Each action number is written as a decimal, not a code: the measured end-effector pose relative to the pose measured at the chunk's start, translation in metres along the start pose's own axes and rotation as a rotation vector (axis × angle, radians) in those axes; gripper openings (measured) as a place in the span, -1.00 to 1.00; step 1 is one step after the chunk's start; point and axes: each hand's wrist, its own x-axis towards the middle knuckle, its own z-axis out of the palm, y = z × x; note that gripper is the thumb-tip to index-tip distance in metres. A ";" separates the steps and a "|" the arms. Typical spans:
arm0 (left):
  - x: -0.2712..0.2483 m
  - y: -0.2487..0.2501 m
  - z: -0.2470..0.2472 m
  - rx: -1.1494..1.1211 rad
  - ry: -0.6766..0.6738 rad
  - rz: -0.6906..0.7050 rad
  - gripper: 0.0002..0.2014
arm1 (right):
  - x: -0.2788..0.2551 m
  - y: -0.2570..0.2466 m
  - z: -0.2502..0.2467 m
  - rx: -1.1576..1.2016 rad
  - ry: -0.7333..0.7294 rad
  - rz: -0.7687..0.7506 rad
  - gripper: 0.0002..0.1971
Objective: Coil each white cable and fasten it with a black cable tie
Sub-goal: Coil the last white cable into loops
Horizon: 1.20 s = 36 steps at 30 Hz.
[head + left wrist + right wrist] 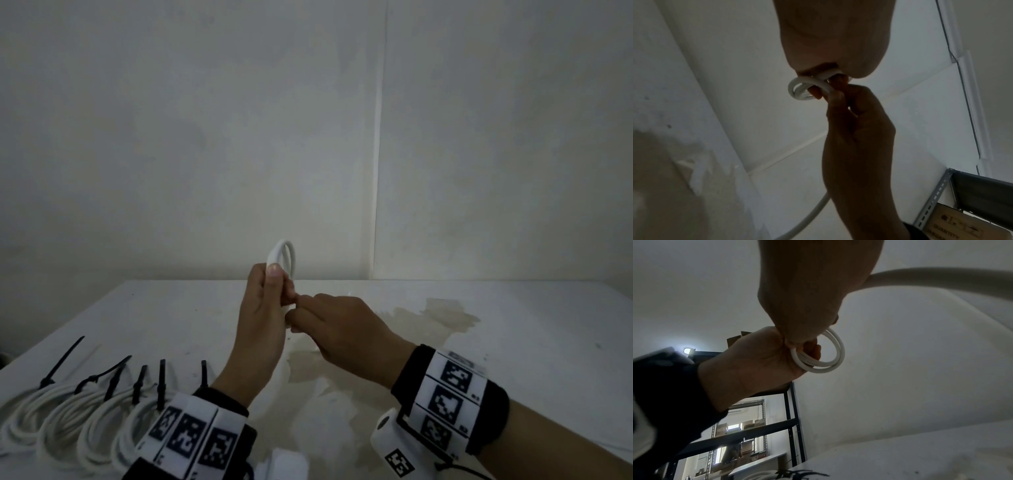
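While left hand (263, 308) grips the coiled white cable (286, 255) upright above the tabletop (513, 359), right hand (346, 329) pinches its loose strand beside it. Tied coils (68, 421) lie at left.

Pale walls (205, 137), white table (513, 342), dark metal shelving (777, 423).

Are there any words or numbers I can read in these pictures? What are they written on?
"QUANTITY": printed on the brown cardboard box on the metal shelf, left wrist view.
The line under it on that box: cut off and too blurred to read.
The small marks beside the black-and-white square codes on the wristbands: too small to read.
The boxes on the far shelves in the right wrist view: no readable text.
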 end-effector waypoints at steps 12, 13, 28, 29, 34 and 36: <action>-0.008 -0.008 -0.008 0.180 -0.161 -0.145 -0.66 | 0.010 0.028 -0.025 0.070 0.155 -0.012 -0.80; -0.008 -0.009 -0.009 0.181 -0.186 -0.164 -0.65 | 0.010 0.034 -0.027 0.063 0.141 0.004 -0.75; -0.001 0.000 -0.008 -0.299 -0.194 -0.412 -0.60 | 0.014 0.030 -0.028 1.055 -0.195 0.931 -0.65; 0.003 0.001 -0.009 -0.360 -0.160 -0.416 -0.60 | 0.012 0.028 -0.029 1.178 -0.183 1.001 -0.63; 0.014 0.002 -0.013 -0.479 -0.128 -0.429 -0.59 | 0.007 0.018 -0.030 1.209 -0.093 1.008 -0.76; 0.014 0.001 -0.014 -0.465 -0.192 -0.425 -0.61 | 0.006 0.021 -0.033 1.197 -0.085 1.009 -0.83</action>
